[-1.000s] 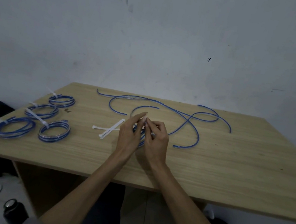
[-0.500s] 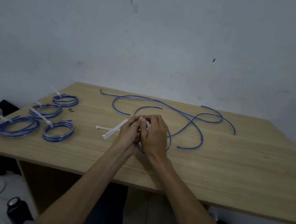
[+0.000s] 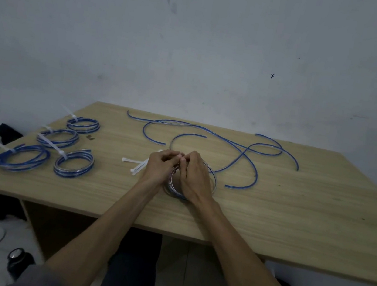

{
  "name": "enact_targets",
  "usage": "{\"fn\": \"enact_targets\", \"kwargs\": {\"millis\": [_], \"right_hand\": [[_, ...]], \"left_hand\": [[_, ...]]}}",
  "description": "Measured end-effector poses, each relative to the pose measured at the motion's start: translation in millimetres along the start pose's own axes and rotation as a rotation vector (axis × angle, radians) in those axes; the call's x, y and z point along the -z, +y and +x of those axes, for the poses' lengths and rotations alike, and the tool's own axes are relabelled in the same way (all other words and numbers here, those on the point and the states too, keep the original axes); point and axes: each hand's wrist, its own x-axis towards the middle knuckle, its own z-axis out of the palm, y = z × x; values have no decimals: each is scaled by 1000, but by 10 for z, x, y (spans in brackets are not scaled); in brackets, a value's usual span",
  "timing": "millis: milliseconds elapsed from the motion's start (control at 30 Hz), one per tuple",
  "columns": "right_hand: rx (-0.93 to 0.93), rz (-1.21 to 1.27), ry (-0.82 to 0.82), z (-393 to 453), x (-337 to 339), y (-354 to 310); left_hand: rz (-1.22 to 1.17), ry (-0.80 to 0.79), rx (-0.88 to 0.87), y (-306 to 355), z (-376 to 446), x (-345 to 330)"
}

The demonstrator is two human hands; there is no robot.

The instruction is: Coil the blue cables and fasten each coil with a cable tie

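Head view, and right at the middle of the desk (image 3: pixel 268 223) sits the coil in hand (image 3: pixel 212 179), a small ring of blue cable lying flat under both hands. The left hand (image 3: pixel 158 169) has its fingers curled in at the top of the ring, the right hand (image 3: pixel 193 176) is curled over the ring itself, and the fingertips of both meet in a tight pinch at the far edge; whether a tie is already between them I cannot tell, it is hidden behind the knuckles. My read: this is the fastening step, a tie being closed round the turns. The danger here is the springy cable. If either pinch slackens before the tie locks, the turns could fan out and the ring would need winding again, and a tie caught round only some turns would leave the rest loose. Just left of the left hand lie the spare white cable ties (image 3: pixel 135 165), within easy reach. Beyond the hands, the loose blue cables (image 3: pixel 243 148) sprawl in open curves across the far side, not yet coiled. Over on the left edge sit four finished coils (image 3: pixel 73 163), each with a white tie tail sticking out. No containers on this desk; everything lies bare on the wood.
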Motion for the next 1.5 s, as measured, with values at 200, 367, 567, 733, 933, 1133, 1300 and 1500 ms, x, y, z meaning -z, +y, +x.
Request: {"fn": "enact_targets", "kwargs": {"millis": [200, 367, 567, 733, 933, 1133, 1300, 1500], "right_hand": [[-35, -33, -21, 26, -21, 11], [-21, -104, -23, 43, -36, 4], [-16, -120, -4, 49, -29, 11], [-14, -112, 20, 39, -38, 4], [-11, -123, -34, 37, -39, -5], [-56, -126, -100, 34, -15, -16], [-50, -106, -107, 27, -28, -19], [-45, -127, -84, 21, 11, -28]], "left_hand": [[71, -21, -94, 8, 28, 73], [174, -11, -123, -17, 77, 113], [129, 10, -47, -20, 98, 119], [160, 12, -98, -15, 89, 135], [501, 62, -269, -11, 107, 101], [507, 179, -344, 163, 234, 135], [409, 218, -311, 245, 286, 225], [291, 75, -70, -45, 9, 102]]}}
